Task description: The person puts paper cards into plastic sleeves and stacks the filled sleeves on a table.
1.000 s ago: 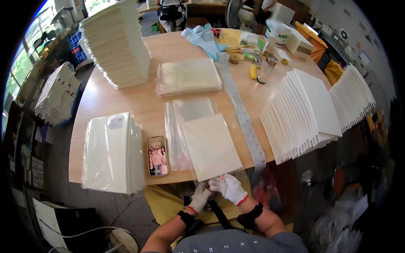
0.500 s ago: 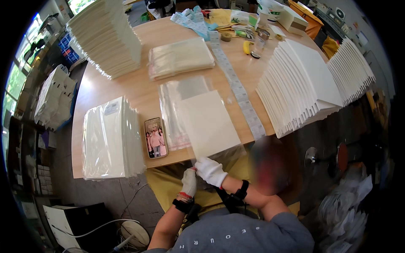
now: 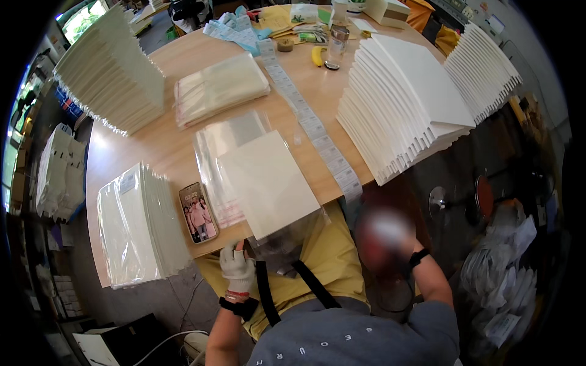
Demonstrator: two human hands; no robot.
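Overhanging left grip (image 3: pixel 237 268) (gloved): white card (image 3: pixel 268 183)

Gloved left hand (image 3: pixel 237 266) pinching clear bag (image 3: pixel 287 239) under cream card (image 3: pixel 268 183); right hand (image 3: pixel 383 239) blurred (grip unreadable), beside table (image 3: pixel 131 149) edge.

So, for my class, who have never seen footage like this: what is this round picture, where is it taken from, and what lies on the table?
There is no machine here. A camera worn on a person's head looks down through a fisheye lens, so straight edges bend. The left hand, in a white glove, pinches the near edge of a clear plastic sleeve hanging off the wooden table, with a cream card on it. The right hand is blurred, away from the table; what it holds cannot be told. Also there: a phone, bagged stacks, fanned white boards, and a label strip.
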